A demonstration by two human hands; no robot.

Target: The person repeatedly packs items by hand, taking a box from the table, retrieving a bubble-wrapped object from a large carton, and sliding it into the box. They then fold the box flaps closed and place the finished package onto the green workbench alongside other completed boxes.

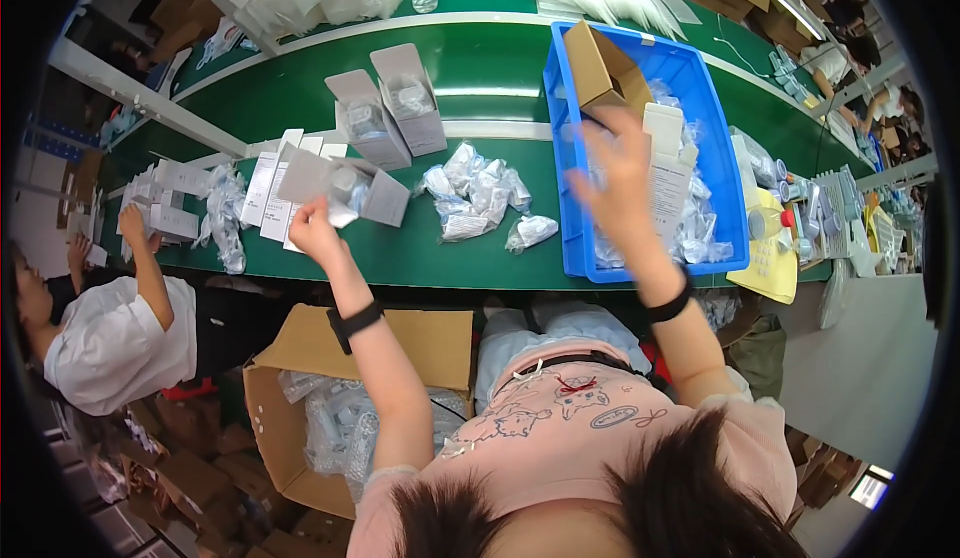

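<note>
One white box (388, 201) just beyond the left hand (315, 231) pinching its edge, right hand (618, 166) (blurred, spread) over blue bin (655, 275)

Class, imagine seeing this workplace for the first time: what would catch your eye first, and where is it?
Probably the bright blue bin on the right of the green table, with the person's blurred right hand over it. Next, left of centre, the left hand pinches the flap of an open white box. Between them lies a pile of plastic-wrapped pieces.
</note>
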